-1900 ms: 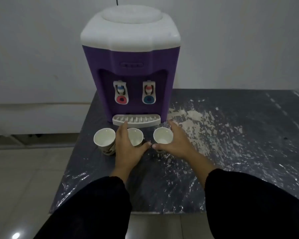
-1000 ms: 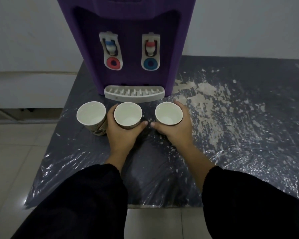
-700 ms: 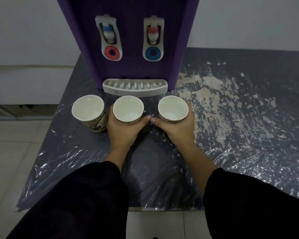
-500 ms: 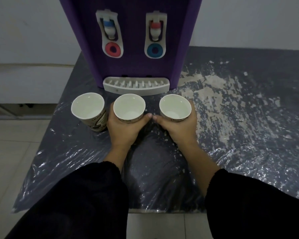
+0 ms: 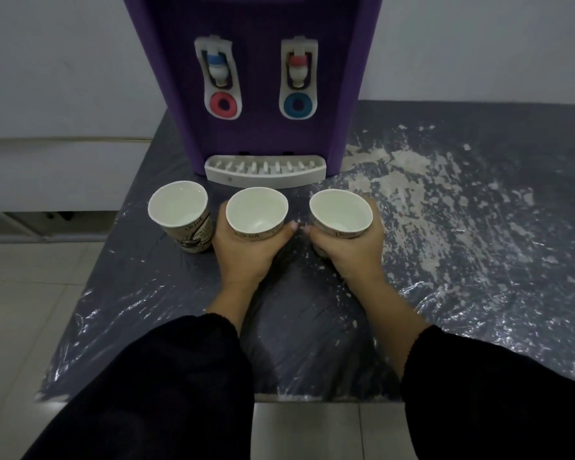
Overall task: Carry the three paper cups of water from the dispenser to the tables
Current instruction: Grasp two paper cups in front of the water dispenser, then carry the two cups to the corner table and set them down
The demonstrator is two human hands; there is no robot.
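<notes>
Grips around two cups

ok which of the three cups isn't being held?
The leftmost cup, standing alone on the table. The left hand wraps the middle cup; the right hand wraps the right cup.
</notes>
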